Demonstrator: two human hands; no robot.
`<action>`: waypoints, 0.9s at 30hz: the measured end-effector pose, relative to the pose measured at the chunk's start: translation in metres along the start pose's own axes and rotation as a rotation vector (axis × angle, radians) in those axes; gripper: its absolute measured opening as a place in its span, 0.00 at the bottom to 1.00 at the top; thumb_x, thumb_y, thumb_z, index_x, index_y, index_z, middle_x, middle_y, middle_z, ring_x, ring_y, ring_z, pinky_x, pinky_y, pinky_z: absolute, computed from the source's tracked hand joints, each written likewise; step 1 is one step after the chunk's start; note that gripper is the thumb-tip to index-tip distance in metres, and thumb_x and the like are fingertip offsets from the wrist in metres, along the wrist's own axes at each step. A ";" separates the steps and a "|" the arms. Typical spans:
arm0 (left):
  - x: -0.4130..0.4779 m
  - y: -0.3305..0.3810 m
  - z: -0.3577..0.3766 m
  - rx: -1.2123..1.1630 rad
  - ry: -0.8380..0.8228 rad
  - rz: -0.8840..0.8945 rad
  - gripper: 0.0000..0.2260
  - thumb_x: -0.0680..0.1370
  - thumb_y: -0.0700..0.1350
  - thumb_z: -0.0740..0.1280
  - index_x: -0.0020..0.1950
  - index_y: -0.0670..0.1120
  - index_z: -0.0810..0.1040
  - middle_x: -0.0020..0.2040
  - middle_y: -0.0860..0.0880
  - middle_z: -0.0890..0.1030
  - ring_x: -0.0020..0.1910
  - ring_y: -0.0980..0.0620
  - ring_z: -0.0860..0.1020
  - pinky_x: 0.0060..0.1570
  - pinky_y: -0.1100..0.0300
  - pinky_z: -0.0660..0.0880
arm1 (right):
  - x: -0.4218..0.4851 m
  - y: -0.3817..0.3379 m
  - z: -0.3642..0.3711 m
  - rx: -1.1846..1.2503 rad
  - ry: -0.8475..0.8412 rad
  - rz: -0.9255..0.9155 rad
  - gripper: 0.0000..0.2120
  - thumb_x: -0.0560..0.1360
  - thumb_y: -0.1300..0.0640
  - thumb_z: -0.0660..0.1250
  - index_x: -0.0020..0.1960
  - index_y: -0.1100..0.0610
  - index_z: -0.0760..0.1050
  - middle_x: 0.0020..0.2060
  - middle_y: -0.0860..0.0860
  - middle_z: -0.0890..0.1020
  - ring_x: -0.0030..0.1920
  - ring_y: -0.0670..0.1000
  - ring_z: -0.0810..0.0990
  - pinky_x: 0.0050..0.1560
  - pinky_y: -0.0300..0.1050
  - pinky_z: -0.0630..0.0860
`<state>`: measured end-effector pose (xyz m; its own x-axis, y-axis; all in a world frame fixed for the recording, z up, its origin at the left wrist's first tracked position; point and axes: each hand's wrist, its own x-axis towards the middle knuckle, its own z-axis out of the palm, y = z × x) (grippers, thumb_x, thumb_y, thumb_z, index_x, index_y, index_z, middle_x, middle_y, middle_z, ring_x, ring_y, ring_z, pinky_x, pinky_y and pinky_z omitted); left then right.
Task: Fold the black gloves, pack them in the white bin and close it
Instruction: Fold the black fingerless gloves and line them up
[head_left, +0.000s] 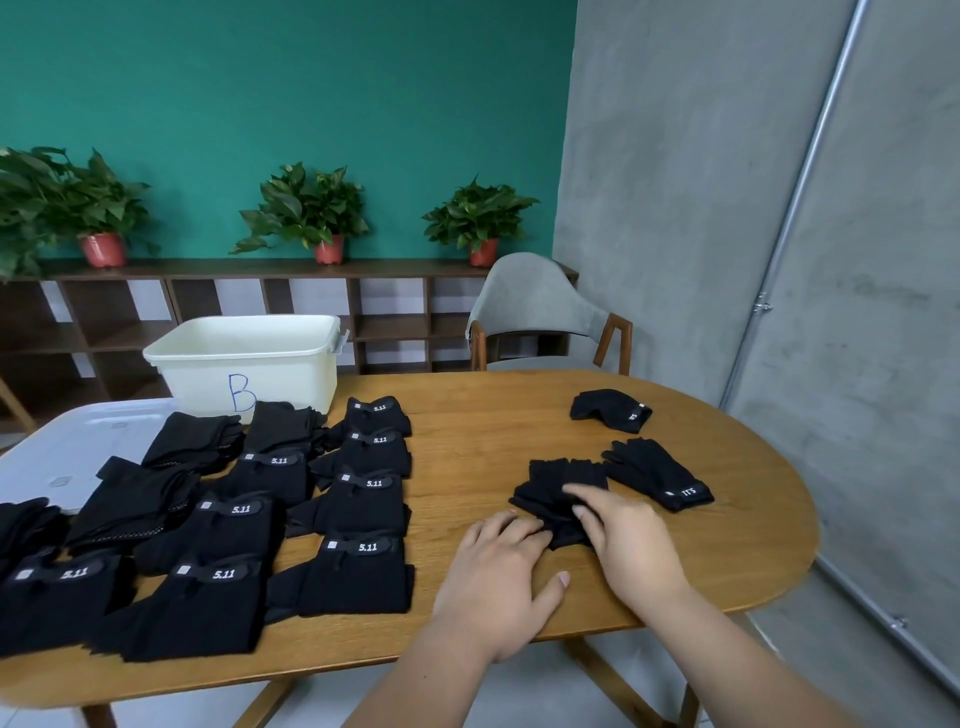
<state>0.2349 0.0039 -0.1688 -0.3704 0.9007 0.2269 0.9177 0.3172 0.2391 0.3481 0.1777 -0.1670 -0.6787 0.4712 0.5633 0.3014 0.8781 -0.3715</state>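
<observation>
A black glove (558, 488) lies on the wooden table (493, 431) in front of me. My left hand (498, 577) lies flat with its fingertips on the glove's near left edge. My right hand (628, 540) presses on the glove's near right part with straight fingers. A flat pair of gloves (657, 470) and a folded pair (610, 410) lie to the right and beyond. Several folded black gloves labelled 5.11 (358, 525) cover the table's left half. The open white bin (244, 358) marked B stands at the back left, its lid (78, 447) flat beside it.
A grey chair (540, 317) stands behind the table's far edge. A dark shelf (260, 301) with three potted plants runs along the green wall. A concrete wall with a metal pipe (795, 208) is close on the right.
</observation>
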 end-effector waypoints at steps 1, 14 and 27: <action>0.000 0.000 0.001 0.003 0.002 0.000 0.30 0.83 0.67 0.51 0.82 0.55 0.67 0.80 0.59 0.66 0.81 0.53 0.55 0.81 0.50 0.52 | -0.005 0.003 0.005 -0.040 -0.065 -0.034 0.15 0.83 0.56 0.68 0.69 0.47 0.80 0.62 0.45 0.84 0.62 0.46 0.83 0.62 0.37 0.76; 0.002 -0.001 0.003 -0.012 0.012 -0.004 0.29 0.83 0.66 0.52 0.81 0.55 0.69 0.79 0.60 0.67 0.80 0.54 0.58 0.80 0.50 0.55 | 0.038 -0.003 0.001 -0.054 -0.484 0.122 0.24 0.88 0.46 0.50 0.83 0.47 0.62 0.82 0.44 0.61 0.82 0.46 0.56 0.82 0.45 0.54; 0.011 -0.010 0.004 -0.303 0.180 -0.242 0.20 0.86 0.56 0.58 0.77 0.55 0.70 0.71 0.59 0.72 0.70 0.56 0.65 0.73 0.54 0.65 | 0.032 -0.010 0.029 -0.229 -0.559 0.151 0.27 0.87 0.41 0.42 0.85 0.43 0.49 0.84 0.42 0.48 0.84 0.46 0.42 0.83 0.50 0.43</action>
<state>0.2222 0.0116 -0.1724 -0.6135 0.7365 0.2850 0.7278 0.3873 0.5659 0.3043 0.1816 -0.1667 -0.8467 0.5317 0.0219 0.5155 0.8297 -0.2142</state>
